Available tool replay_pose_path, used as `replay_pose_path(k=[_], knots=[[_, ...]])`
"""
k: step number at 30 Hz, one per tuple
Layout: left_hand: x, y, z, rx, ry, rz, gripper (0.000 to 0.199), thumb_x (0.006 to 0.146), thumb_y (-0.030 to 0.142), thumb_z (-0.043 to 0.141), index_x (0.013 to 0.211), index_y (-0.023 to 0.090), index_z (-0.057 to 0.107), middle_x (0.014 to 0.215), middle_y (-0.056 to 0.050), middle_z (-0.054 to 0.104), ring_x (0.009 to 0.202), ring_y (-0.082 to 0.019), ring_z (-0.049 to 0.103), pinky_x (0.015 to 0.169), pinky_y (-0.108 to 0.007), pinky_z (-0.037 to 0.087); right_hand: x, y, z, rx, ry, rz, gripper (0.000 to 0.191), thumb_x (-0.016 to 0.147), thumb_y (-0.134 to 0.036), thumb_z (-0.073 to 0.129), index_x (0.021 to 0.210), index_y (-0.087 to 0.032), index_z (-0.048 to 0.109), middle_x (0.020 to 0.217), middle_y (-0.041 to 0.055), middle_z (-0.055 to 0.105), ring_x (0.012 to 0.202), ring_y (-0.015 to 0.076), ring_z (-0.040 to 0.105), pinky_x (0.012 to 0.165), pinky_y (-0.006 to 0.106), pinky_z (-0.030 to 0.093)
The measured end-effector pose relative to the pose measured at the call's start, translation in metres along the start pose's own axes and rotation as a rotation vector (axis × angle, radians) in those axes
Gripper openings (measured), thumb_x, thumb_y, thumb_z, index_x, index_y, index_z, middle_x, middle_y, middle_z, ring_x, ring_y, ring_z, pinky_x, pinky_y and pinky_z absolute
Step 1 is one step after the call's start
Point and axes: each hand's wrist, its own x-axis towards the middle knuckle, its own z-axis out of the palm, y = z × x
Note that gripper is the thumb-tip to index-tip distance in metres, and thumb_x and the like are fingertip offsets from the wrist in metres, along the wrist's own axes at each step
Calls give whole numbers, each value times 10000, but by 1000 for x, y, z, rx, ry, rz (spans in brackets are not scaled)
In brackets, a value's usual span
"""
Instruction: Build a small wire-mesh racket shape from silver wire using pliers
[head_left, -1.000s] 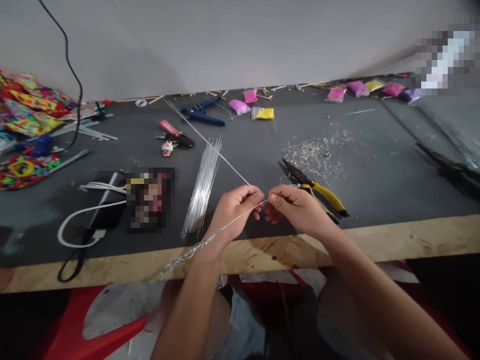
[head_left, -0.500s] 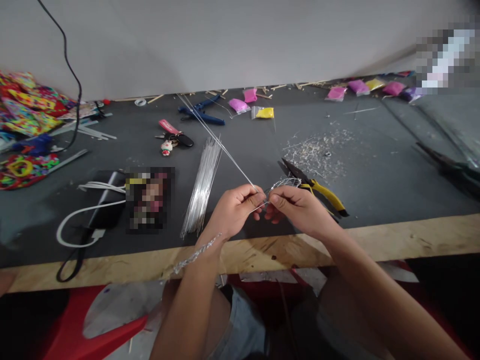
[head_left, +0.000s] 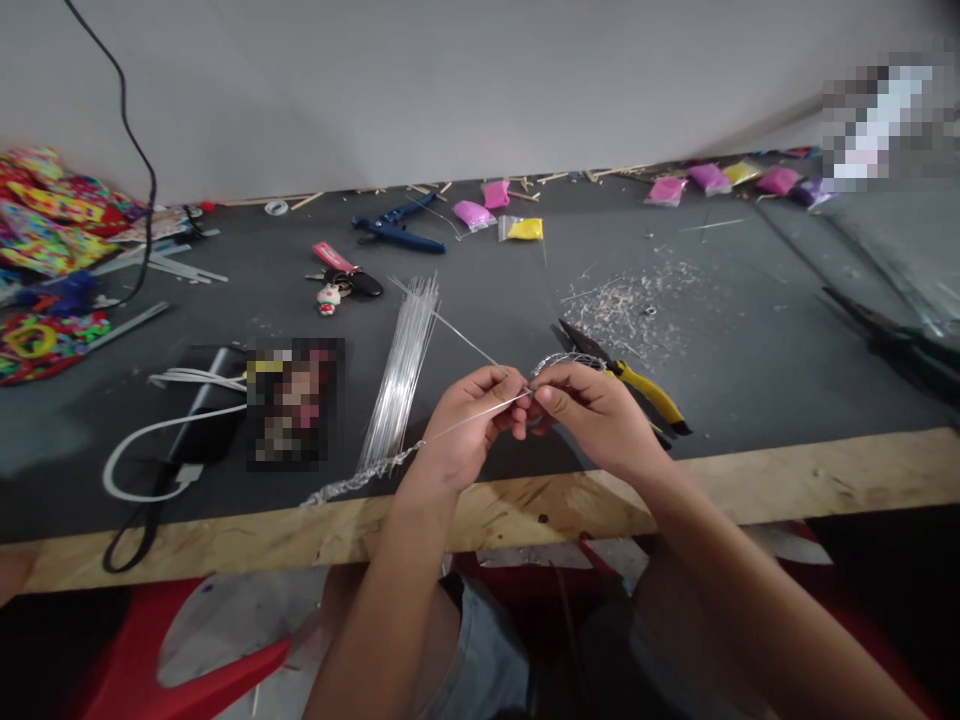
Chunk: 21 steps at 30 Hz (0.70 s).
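Note:
My left hand (head_left: 474, 418) pinches thin silvery wire between thumb and fingers. Touching or almost touching it, my right hand (head_left: 589, 408) grips the same wirework, and a curved loop of wire (head_left: 566, 360) rises behind its fingers. A straight wire (head_left: 469, 340) runs from my fingertips up and to the left. Another strand crosses over my left hand to a twisted, crinkled wire length (head_left: 364, 480) hanging by my left wrist. The exact joint between the fingertips is too small to make out. A bundle of straight wires (head_left: 401, 370) lies left of my hands.
Yellow-handled pliers (head_left: 645, 390) lie just beyond my right hand, near scattered wire clippings (head_left: 637, 305). Blue pliers (head_left: 401, 225), keys (head_left: 349, 280) and small coloured packets (head_left: 525, 229) are further back. A white cable (head_left: 139, 440) lies left; dark pliers (head_left: 885, 330) lie right.
The long wires have swung down and now show shorter beside the bundle. The twisted length has moved left and down, off my wrist, and its strand now crosses my left hand.

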Motion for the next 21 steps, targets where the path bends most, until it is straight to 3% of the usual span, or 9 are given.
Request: replay_pose_path(k=[6, 21], knots=[[-1, 1, -1, -46, 16, -29, 142, 783, 243, 604, 697, 134, 573, 636, 20, 525, 514, -47, 493, 467, -171, 410, -1, -3, 1, -24, 54, -50, 127, 815, -279, 585, 899, -194, 627, 794, 22, 661, 743, 136, 639, 681, 283, 535], [0, -1, -1, 130, 34, 55, 175, 766, 312, 621, 713, 148, 592, 679, 1, 530, 602, -92, 534, 499, -206, 452, 0, -5, 0, 70, -36, 32, 155, 832, -317, 541, 815, -178, 606, 769, 25, 674, 721, 144, 644, 662, 301, 528]])
